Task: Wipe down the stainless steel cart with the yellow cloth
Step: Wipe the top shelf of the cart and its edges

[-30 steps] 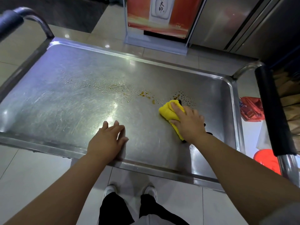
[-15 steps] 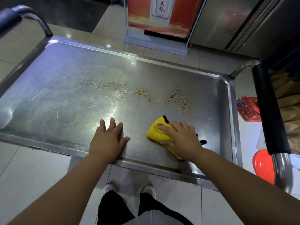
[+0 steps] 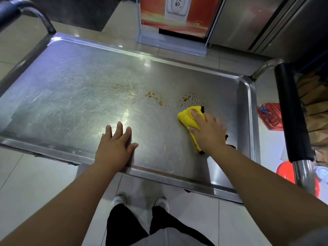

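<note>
The left hand (image 3: 115,148) lay flat, fingers spread, on the cart (image 3: 71,107) near its front rim. Beyond and to its right sat orange-brown spots (image 3: 154,97). Further right, the right hand (image 3: 207,134) gripped the bunched yellow cloth (image 3: 188,118), covering its back half; a dark edge peeked out.
</note>
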